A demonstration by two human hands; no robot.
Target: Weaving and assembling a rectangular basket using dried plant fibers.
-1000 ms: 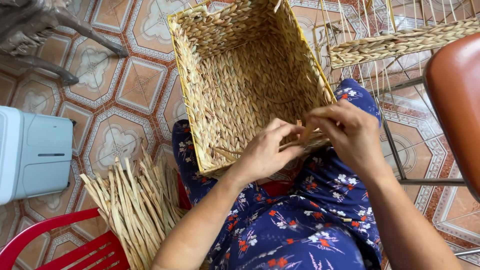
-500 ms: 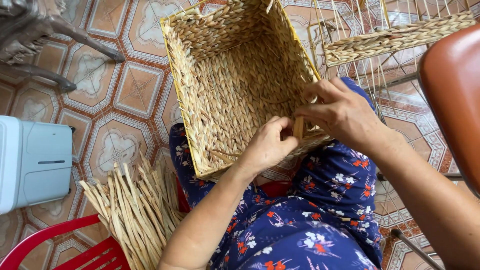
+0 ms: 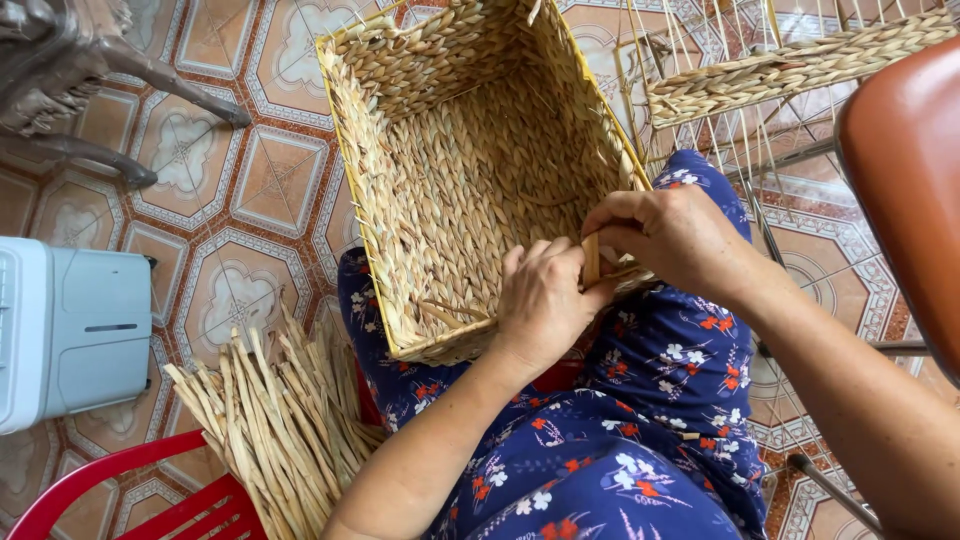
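A rectangular woven straw basket (image 3: 450,170) rests tilted on my lap, its open side facing me. My left hand (image 3: 545,300) presses on the basket's near rim, fingers curled around a flat straw strand (image 3: 590,258). My right hand (image 3: 670,235) pinches the same strand from the right, at the near right corner of the rim. The strand stands upright between both hands. My lap is covered by a blue flowered garment (image 3: 620,430).
A bundle of loose straw strands (image 3: 285,420) lies at my left on a red plastic chair (image 3: 130,500). A pale grey box (image 3: 70,330) stands on the patterned tiled floor. A wire frame with a woven band (image 3: 790,70) and a brown chair seat (image 3: 905,190) are at the right.
The basket has shifted slightly left and nearer in view. Both hands have closed in together on the strand at the rim's near right corner.
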